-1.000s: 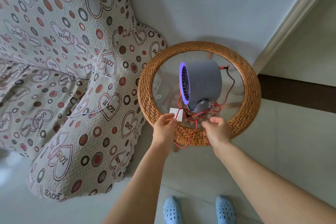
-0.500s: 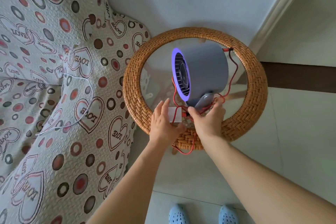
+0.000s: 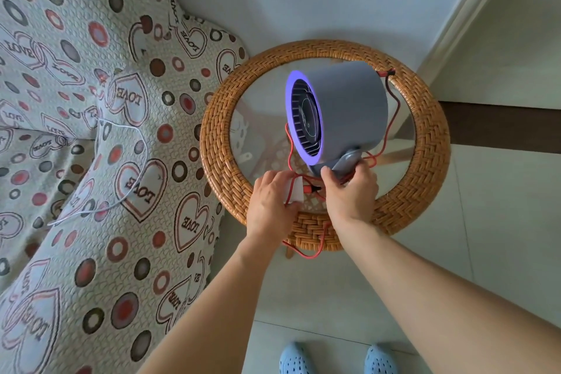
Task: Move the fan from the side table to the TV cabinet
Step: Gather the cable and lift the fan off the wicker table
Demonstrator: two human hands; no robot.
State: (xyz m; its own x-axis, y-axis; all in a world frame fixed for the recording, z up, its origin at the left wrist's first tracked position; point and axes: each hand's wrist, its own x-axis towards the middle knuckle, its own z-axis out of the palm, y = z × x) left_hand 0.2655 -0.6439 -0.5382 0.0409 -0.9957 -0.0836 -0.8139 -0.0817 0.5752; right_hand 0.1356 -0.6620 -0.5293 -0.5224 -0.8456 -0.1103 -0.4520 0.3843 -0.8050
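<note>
We see the fan (image 3: pixel 349 103) with a smooth, matt grey plastic shell, and the white plug (image 3: pixel 297 195) looks like smooth plastic too. The tabletop (image 3: pixel 261 112) is glossy glass with reflections; its rim (image 3: pixel 218 158) is woven rattan, rough and ribbed. The sofa cover (image 3: pixel 76 100) is quilted cloth. The floor (image 3: pixel 501 222) tiles have a light sheen.

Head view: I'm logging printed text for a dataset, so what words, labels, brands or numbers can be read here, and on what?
"LOVE": inside the hearts on the sofa cover, repeated all over it at many angles.
Marks on the fan hub: too small to read.
Print on the white plug in the left hand: none readable.
Nothing else bears text.
</note>
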